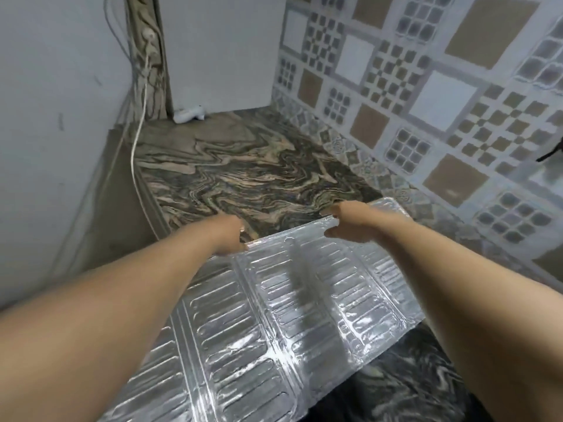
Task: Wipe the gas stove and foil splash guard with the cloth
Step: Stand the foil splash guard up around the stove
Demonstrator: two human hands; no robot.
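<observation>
Both hands hold the far edge of the foil splash guard (274, 315), each with its own grip: the left hand (230, 236) has its fingers curled over the left part of that edge, pinching the foil near the corner, and the right hand (347, 222) grasps the edge further right, thumb underneath and fingers bent over the top, where the panel folds. Bare forearms reach in from the lower left and lower right of the view. Silver and embossed with rows of rounded bars, the foil splash guard is made of several hinged panels and lies tilted across the near part of the desk (243, 172), its far edge lifted in the hands and its rightmost panel turned up toward the tiled wall (426, 86). Swirling brown and grey marbling covers the desk, which runs back into a corner. Squares of brown, white and checked grey pattern the tiled wall along the right side. At the back stands a plain white panel (222, 50), with a small white object (189, 114) lying at its foot; what that object is cannot be told. On the left, a white cable (137, 147) hangs from a socket (148, 35) on a marbled strip and trails down along the edge of the desk beside the grey wall (54, 102).
</observation>
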